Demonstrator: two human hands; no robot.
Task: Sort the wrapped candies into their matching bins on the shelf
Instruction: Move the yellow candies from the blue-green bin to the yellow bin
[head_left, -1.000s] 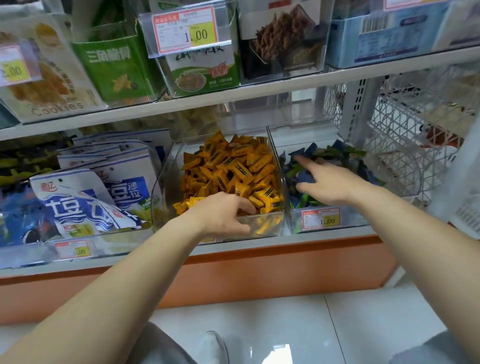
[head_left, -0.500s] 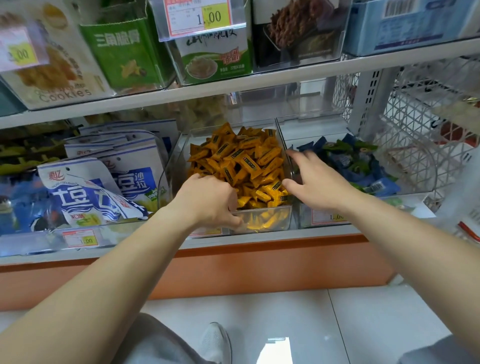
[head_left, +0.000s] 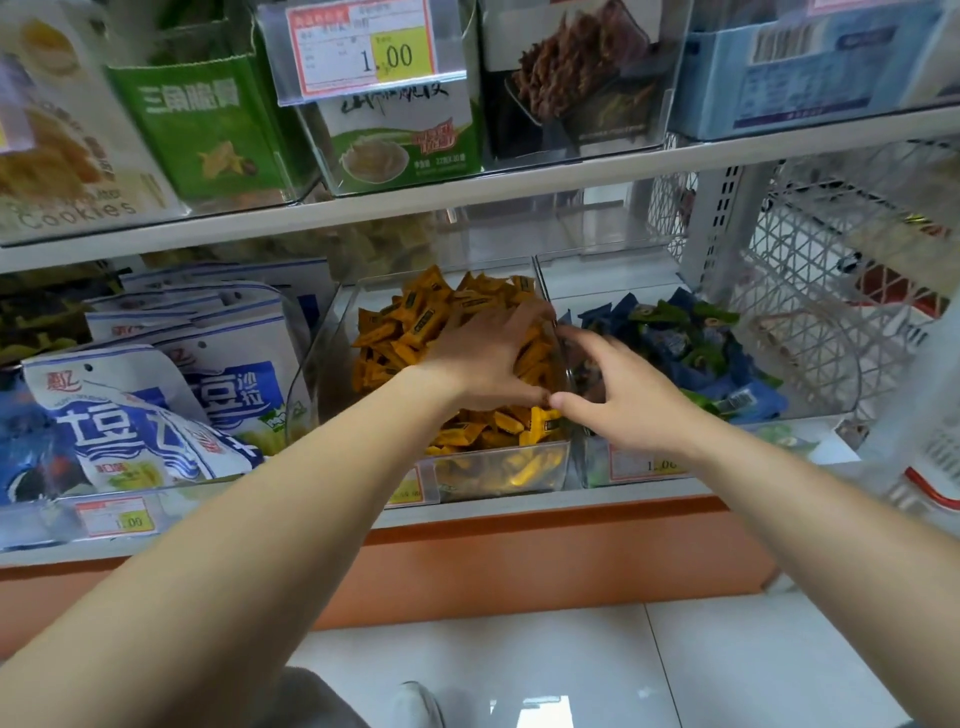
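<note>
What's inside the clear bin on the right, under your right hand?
Blue and green wrapped candies are piled in the right bin. The right hand covers its front-left part; anything beneath the palm is hidden.

A single wide-angle camera on the person's head faces forward and tilts down (its lens bows the shelf edges slightly). It is close to the white metal lower shelf (head_left: 519, 512), with the clear plastic bin of orange wrapped candies (head_left: 322, 384) mid-frame. The white upper shelf board (head_left: 467, 193) crosses the top and pale glossy floor tiles (head_left: 519, 665) fill the bottom. The left forearm (head_left: 234, 545) and right forearm (head_left: 805, 509) enter from the lower corners
</note>
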